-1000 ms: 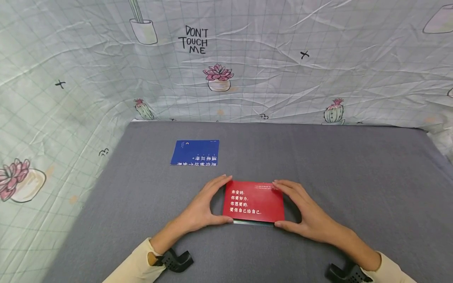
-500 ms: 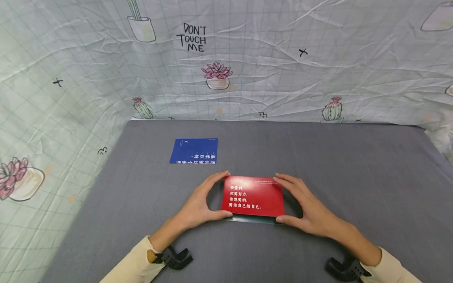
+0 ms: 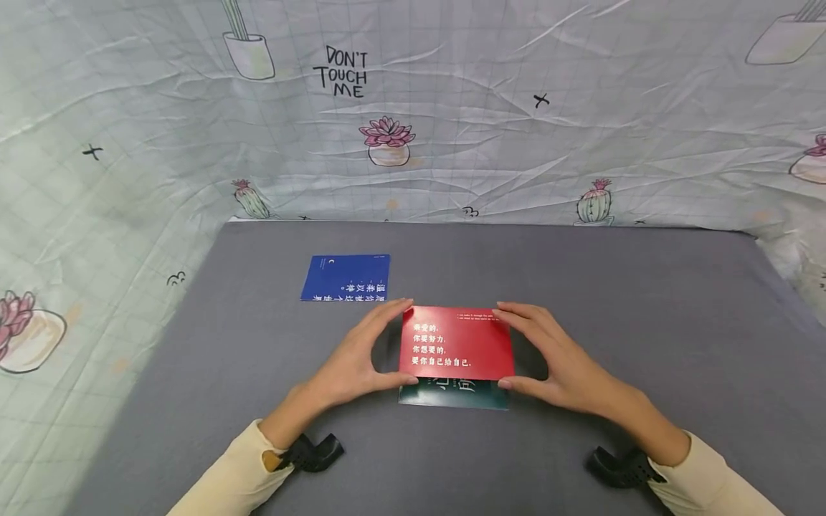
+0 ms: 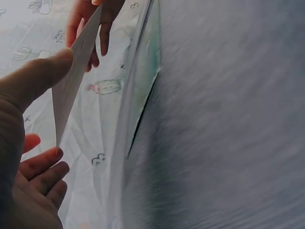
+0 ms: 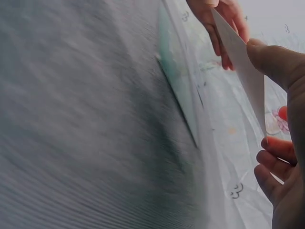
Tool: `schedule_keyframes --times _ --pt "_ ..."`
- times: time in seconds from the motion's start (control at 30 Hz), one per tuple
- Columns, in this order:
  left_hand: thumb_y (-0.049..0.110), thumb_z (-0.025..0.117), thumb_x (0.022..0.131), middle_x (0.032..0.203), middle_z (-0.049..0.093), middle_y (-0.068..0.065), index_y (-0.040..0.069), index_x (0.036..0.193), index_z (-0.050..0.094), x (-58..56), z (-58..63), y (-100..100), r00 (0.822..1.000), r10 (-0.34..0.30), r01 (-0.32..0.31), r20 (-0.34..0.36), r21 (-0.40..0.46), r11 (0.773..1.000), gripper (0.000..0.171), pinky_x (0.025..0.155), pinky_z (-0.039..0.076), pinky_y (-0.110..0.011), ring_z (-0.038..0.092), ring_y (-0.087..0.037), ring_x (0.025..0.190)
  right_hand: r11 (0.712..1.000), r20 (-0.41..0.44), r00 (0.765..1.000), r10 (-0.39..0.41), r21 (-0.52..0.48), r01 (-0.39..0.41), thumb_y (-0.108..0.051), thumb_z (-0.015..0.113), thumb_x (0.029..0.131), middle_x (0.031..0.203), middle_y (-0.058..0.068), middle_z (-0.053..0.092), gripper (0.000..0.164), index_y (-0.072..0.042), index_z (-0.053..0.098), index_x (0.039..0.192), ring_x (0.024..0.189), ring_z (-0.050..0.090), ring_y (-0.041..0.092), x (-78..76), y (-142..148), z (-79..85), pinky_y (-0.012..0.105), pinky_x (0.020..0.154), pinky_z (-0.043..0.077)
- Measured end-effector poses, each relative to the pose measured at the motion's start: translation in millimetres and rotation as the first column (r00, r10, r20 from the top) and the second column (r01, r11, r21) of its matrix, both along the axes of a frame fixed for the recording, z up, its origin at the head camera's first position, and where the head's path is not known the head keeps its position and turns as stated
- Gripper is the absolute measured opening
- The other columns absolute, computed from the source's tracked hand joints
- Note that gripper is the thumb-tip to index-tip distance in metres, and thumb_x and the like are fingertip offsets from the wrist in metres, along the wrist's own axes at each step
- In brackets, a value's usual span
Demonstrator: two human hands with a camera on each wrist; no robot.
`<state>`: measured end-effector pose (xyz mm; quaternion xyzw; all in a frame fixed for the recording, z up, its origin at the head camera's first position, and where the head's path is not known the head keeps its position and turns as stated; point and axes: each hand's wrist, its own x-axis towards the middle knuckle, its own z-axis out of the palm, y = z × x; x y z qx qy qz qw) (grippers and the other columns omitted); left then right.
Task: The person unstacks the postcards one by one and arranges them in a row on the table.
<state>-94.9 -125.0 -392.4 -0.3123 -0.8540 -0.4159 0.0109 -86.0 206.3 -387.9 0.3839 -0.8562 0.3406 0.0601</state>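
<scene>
A red card (image 3: 474,340) printed with white Chinese characters is held level between both hands. My left hand (image 3: 348,365) pinches its left end, thumb at the near edge and fingers at the far edge. At the opposite end my right hand (image 3: 571,369) pinches it the same way. Both wrist views show the pale underside of the card (image 4: 76,83), raised above the table. Beneath it on the cloth lies a dark green card (image 3: 452,398) with white characters, its far part hidden by the red one in the head view.
Farther back on the left, a blue card (image 3: 346,272) with white writing lies on the grey tabletop (image 3: 632,301). A pale grid-patterned cloth (image 3: 477,143) with cactus drawings hangs behind and along the left side.
Both hands have lifted the red card up and away from the green card, so more of the green card shows. The blue card stays on the table.
</scene>
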Motion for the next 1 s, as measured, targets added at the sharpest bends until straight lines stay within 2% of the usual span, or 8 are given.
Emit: schedule_keyframes --times 0.3,0.5,0.67,0.77,1.0 --pt "0.037 0.086 0.068 0.152 0.032 -0.004 0.021 0.148 0.034 -27.9 18.8 -0.6 0.999 0.034 -0.036 -0.021 -0.080 0.996 0.097 0.102 0.033 -0.059 0.026 -0.022 0.139 0.999 -0.022 0.999 -0.034 0.018 0.035 -0.024 0.087 0.068 0.147 0.008 0.034 0.094 -0.010 0.037 0.146 0.132 0.030 0.025 -26.2 -1.2 8.5 0.041 0.077 0.055" --pt "0.034 0.086 0.068 0.151 0.034 -0.004 0.014 0.145 0.039 -51.5 25.5 -4.3 0.997 0.006 -0.013 -0.076 -0.092 0.996 0.093 0.103 0.033 -0.056 0.021 -0.020 0.141 0.999 -0.027 0.998 -0.048 0.020 0.049 -0.022 0.086 0.070 0.146 0.009 0.035 0.090 -0.010 0.038 0.145 0.130 0.031 0.026 -44.9 -6.9 11.6 0.046 0.080 0.054" --pt "0.033 0.086 0.069 0.150 0.035 -0.006 0.012 0.145 0.039 -68.1 26.5 -6.9 0.995 -0.008 -0.001 -0.101 -0.092 0.996 0.092 0.105 0.031 -0.054 0.021 -0.019 0.141 0.998 -0.022 0.998 -0.052 0.027 0.053 -0.023 0.084 0.072 0.147 0.010 0.034 0.087 -0.010 0.038 0.145 0.131 0.031 0.027 -60.5 -11.1 12.5 0.049 0.083 0.052" --pt "0.033 0.086 0.069 0.151 0.034 -0.008 0.012 0.145 0.038 -76.1 25.0 -8.3 0.996 0.001 -0.010 -0.086 -0.106 0.994 0.093 0.106 0.028 -0.055 0.021 -0.021 0.141 0.998 -0.013 0.999 -0.050 0.036 0.050 -0.023 0.083 0.073 0.147 0.011 0.034 0.086 -0.009 0.038 0.145 0.131 0.030 0.028 -69.6 -13.1 12.3 0.050 0.085 0.051" --pt "0.035 0.084 0.071 0.154 0.028 -0.009 0.013 0.148 0.035 -89.9 20.9 -10.5 0.998 0.056 -0.055 0.001 -0.178 0.982 0.094 0.108 0.024 -0.056 0.021 -0.024 0.141 0.996 0.004 0.999 -0.053 0.066 0.053 -0.027 0.081 0.075 0.147 0.012 0.034 0.083 -0.009 0.039 0.144 0.131 0.030 0.029 -86.7 -17.3 8.4 0.052 0.090 0.047"
